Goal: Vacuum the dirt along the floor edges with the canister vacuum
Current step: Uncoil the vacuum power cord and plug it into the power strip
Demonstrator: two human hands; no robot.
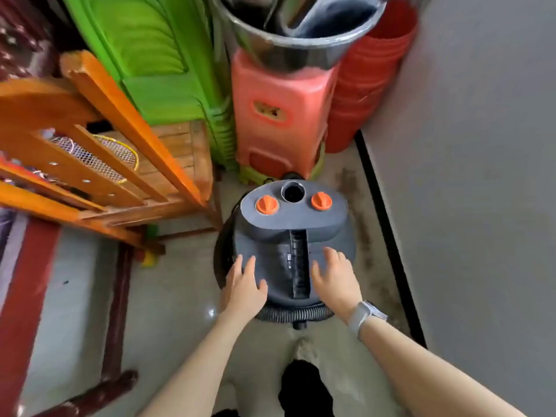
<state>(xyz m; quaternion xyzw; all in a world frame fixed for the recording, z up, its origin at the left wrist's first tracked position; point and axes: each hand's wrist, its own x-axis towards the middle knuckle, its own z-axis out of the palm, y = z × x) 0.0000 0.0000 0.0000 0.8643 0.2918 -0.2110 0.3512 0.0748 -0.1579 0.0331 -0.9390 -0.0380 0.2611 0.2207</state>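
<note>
A dark grey canister vacuum [288, 227] stands on the floor in front of me, with two orange knobs and a round open port on its top. Its black ribbed hose [293, 314] curls round the near side of the base. My left hand [243, 284] rests flat on the left side of the lid, fingers straight. Right of the handle slot, my right hand [335, 278] lies on the lid, fingers spread. Dark dirt [358, 212] streaks the floor along the black skirting [388, 233] by the right wall.
Orange wooden furniture [99, 152] with badminton rackets crowds the left. Stacked green chairs [156, 61], a pink stool [279, 115] bearing a metal basin [288, 34], and red stools [367, 76] block the far end. A grey wall [481, 176] runs on the right.
</note>
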